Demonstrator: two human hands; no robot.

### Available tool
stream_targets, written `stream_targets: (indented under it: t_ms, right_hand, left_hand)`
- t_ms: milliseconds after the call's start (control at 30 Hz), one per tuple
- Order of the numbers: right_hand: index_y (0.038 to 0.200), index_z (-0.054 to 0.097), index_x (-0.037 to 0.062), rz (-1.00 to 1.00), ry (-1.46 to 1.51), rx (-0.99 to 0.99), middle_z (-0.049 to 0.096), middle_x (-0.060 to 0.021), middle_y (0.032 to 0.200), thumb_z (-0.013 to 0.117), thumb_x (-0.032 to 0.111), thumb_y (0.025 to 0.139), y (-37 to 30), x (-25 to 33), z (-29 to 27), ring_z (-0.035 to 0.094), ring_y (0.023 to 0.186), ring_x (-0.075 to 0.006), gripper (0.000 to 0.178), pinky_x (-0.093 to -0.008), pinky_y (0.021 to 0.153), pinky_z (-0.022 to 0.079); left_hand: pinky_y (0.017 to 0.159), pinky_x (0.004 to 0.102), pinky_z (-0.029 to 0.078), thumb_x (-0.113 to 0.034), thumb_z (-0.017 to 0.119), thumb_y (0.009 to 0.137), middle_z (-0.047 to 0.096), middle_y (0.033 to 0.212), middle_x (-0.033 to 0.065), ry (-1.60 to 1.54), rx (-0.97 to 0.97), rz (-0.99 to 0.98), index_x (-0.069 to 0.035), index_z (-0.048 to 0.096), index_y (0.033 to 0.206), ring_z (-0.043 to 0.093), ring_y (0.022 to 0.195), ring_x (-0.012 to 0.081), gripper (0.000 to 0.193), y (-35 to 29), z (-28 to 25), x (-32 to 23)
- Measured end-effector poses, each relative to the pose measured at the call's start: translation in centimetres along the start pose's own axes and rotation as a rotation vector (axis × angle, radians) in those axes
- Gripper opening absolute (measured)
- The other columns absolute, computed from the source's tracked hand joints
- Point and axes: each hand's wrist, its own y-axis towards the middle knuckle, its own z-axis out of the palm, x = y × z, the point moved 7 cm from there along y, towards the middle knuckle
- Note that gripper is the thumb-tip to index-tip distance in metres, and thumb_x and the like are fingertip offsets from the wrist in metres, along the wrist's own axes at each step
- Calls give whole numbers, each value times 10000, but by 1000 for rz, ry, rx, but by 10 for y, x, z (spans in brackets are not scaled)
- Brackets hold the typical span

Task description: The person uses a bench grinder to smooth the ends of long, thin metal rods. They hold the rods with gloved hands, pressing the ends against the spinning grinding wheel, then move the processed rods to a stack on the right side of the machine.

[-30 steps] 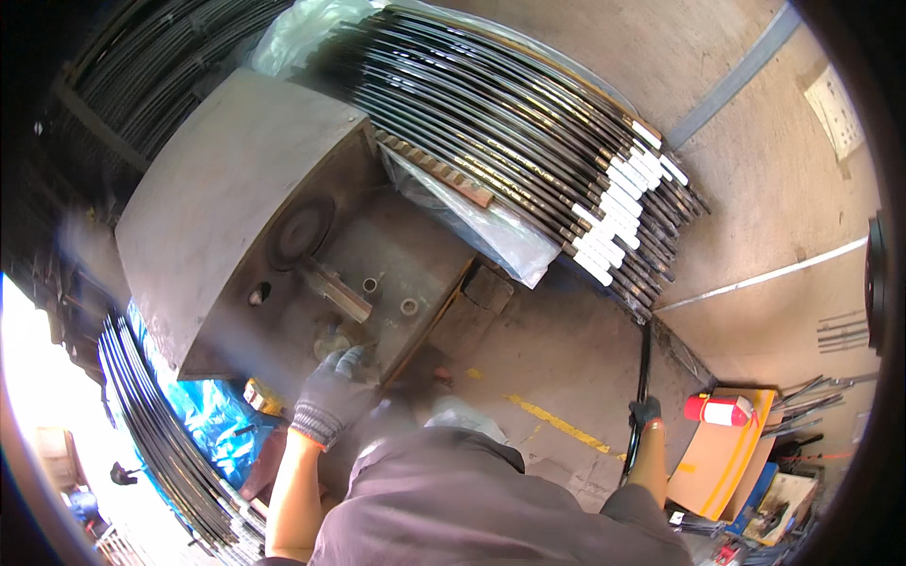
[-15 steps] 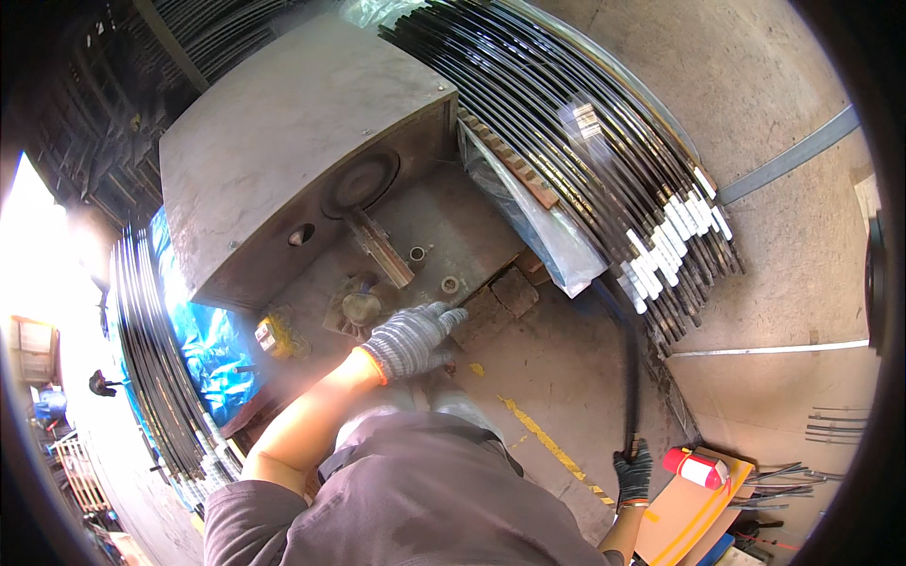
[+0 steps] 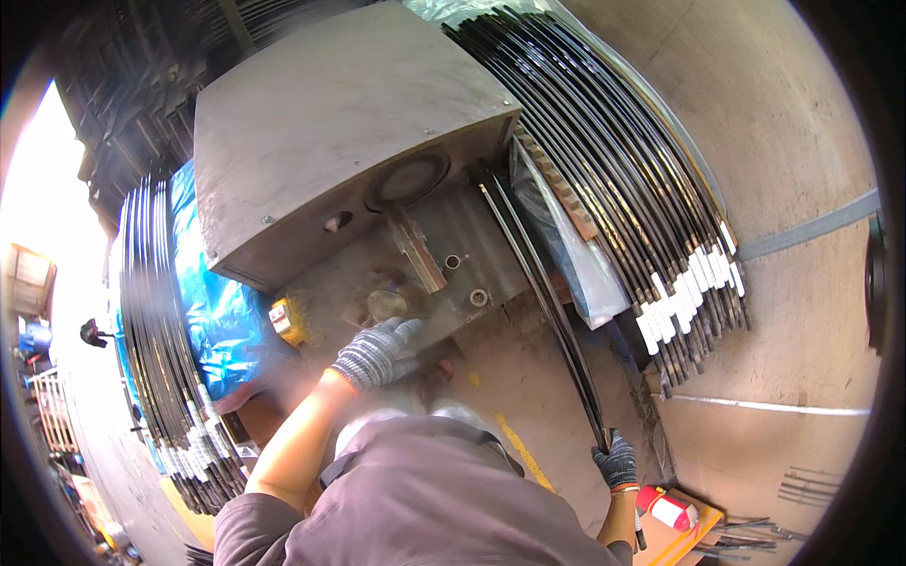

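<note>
Right hand (image 3: 618, 461) grips black rod (image 3: 543, 292), long axis running up-left toward machine (image 3: 349, 132).

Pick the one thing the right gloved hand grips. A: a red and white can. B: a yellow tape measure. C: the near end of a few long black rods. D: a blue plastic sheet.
C: the right hand closes around the near end of the long black rods, which run up along the grey metal machine.
</note>
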Motion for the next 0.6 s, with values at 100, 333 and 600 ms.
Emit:
stream_targets:
  t_ms: [100, 333, 600]
  right_hand:
    - [952, 544, 33, -96, -70, -92, 617, -204, 747, 684, 269, 666, 23, 35, -13, 604, 720, -381, 396, -452, 628, 480]
    - [1201, 420, -102, -206, 102, -31, 552, -314, 1045, 683, 368, 709, 147, 150, 0, 543, 996, -411, 730, -409, 833, 455]
    - [1012, 543, 5, -194, 476, 314, 603, -222, 855, 671, 265, 766, 68, 187, 47, 592, 816, -379, 380, -407, 699, 465]
  left_hand:
    - [851, 415, 450, -294, 680, 715, 521, 1131, 200, -37, 0, -42, -59, 424, 1245, 529, 1010, 380, 634, -9, 2, 8]
    - [872, 397, 441, -282, 661, 741, 510, 1151, 211, -89, 72, 16, -50, 414, 1261, 520, 1038, 370, 621, 14, 24, -3]
    - [899, 328, 407, -411, 638, 797, 536, 1121, 131, -1396, -456, -328, 12, 399, 1251, 517, 1025, 231, 666, 84, -4, 67]
